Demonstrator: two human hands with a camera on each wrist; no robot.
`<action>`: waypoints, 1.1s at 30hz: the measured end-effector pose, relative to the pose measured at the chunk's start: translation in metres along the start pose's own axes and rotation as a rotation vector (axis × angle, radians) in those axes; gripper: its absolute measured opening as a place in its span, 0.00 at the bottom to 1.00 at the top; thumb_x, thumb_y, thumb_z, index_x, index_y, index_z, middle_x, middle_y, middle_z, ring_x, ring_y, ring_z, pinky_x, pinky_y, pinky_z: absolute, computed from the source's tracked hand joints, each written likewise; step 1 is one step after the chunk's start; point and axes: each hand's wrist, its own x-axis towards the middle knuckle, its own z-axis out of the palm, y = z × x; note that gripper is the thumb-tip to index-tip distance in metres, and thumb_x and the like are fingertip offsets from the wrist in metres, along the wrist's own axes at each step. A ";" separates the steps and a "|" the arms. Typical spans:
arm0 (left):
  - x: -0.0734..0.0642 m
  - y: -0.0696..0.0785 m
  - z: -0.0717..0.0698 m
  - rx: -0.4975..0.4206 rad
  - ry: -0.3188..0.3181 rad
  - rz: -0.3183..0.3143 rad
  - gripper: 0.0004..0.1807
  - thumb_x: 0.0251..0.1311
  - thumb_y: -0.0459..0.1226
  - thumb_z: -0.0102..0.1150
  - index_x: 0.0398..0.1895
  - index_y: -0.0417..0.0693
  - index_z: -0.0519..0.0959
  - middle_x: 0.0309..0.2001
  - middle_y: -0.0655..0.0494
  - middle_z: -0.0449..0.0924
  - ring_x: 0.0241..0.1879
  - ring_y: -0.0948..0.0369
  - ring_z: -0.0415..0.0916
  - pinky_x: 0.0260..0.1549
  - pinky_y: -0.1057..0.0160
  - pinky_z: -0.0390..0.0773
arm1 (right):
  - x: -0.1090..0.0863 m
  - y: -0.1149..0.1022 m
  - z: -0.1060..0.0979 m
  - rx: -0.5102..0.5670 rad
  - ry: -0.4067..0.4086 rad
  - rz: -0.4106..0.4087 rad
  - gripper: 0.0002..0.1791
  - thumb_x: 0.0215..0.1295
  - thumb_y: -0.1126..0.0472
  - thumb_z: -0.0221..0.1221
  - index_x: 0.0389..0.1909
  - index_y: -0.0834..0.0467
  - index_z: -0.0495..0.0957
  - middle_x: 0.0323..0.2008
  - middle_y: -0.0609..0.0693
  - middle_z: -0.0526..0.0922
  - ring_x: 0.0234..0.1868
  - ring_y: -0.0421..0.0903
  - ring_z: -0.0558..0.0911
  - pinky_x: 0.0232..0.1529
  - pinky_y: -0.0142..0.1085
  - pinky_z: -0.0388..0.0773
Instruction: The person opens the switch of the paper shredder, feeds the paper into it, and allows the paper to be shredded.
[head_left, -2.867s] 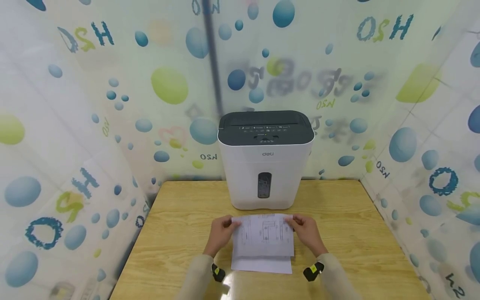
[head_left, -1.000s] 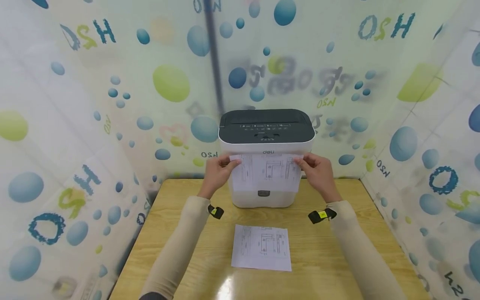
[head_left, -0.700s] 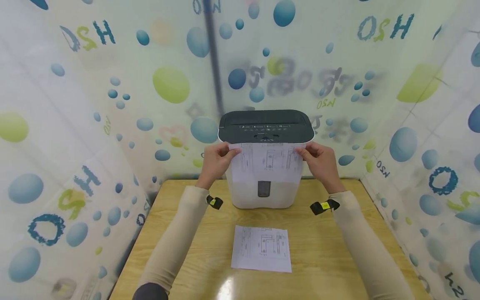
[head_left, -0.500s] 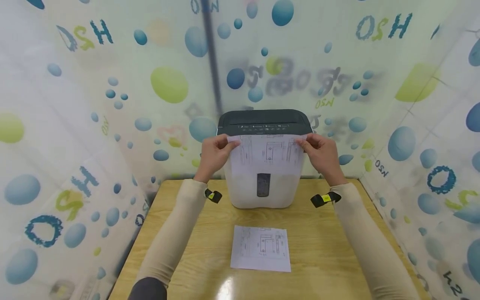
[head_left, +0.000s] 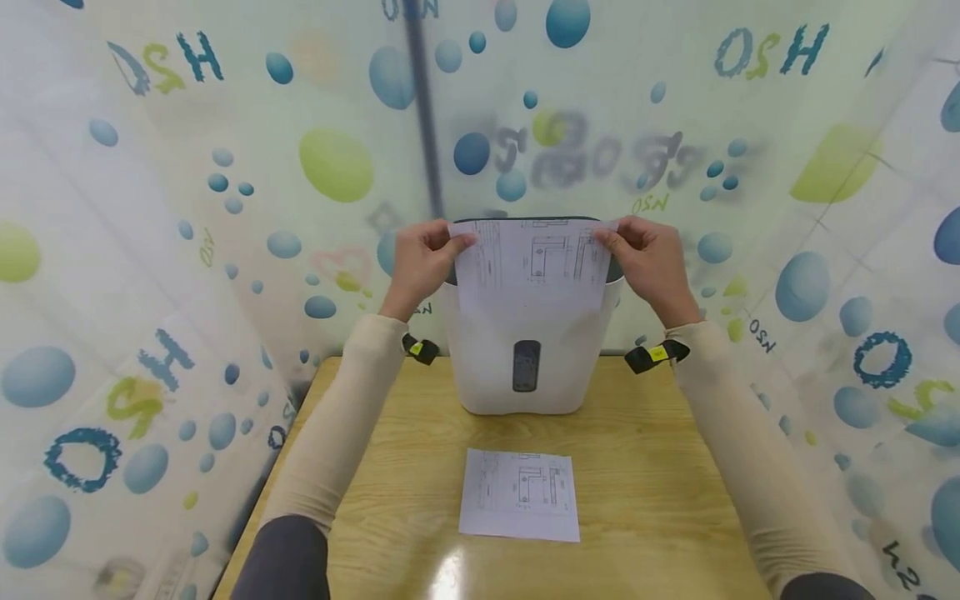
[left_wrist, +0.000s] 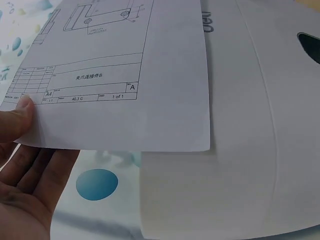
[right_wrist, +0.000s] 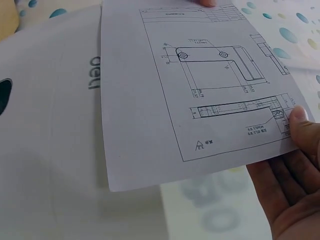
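A sheet of paper [head_left: 525, 267] printed with a technical drawing is held up in front of a white paper shredder [head_left: 480, 367]. My left hand [head_left: 424, 262] pinches its upper left corner between thumb and fingers. At the upper right corner my right hand [head_left: 651, 260] does the same. The sheet hangs down over the shredder's front and hides most of its dark top. In the left wrist view, the left thumb [left_wrist: 22, 112] presses on the sheet's printed face. The right thumb [right_wrist: 304, 127] lies on the sheet's edge in the right wrist view.
A second printed sheet [head_left: 519, 500] lies flat on the wooden table [head_left: 637, 467] in front of the shredder. Patterned curtains [head_left: 337, 83] enclose the table at the back and both sides.
Both hands have lifted the sheet from the table up and forward, past the shredder's front to the level of its top. The other sheet has stayed on the table.
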 end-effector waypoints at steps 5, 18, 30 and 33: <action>0.017 0.006 -0.004 -0.013 0.008 0.013 0.10 0.64 0.41 0.70 0.37 0.43 0.90 0.37 0.46 0.91 0.30 0.60 0.86 0.26 0.69 0.74 | 0.015 -0.009 -0.005 -0.001 -0.001 -0.005 0.16 0.69 0.50 0.66 0.37 0.61 0.85 0.30 0.34 0.86 0.34 0.39 0.80 0.35 0.29 0.71; 0.050 0.014 -0.010 -0.013 -0.003 0.073 0.16 0.63 0.38 0.70 0.21 0.39 0.80 0.29 0.45 0.89 0.21 0.64 0.74 0.22 0.66 0.60 | 0.044 -0.021 -0.011 0.075 -0.018 0.068 0.14 0.67 0.51 0.67 0.37 0.59 0.85 0.30 0.34 0.87 0.35 0.33 0.87 0.44 0.25 0.83; 0.079 0.009 -0.010 0.057 -0.019 0.034 0.06 0.66 0.37 0.67 0.36 0.45 0.90 0.37 0.47 0.91 0.31 0.64 0.84 0.33 0.68 0.77 | 0.076 -0.015 -0.009 0.086 -0.031 0.151 0.15 0.66 0.49 0.68 0.43 0.56 0.88 0.33 0.38 0.88 0.36 0.35 0.87 0.44 0.29 0.78; 0.085 0.007 -0.009 0.075 -0.027 0.025 0.06 0.67 0.37 0.66 0.37 0.45 0.90 0.38 0.47 0.91 0.33 0.63 0.84 0.33 0.68 0.76 | 0.083 -0.012 -0.007 0.081 -0.034 0.155 0.15 0.66 0.48 0.67 0.44 0.56 0.89 0.34 0.39 0.88 0.36 0.34 0.88 0.44 0.31 0.76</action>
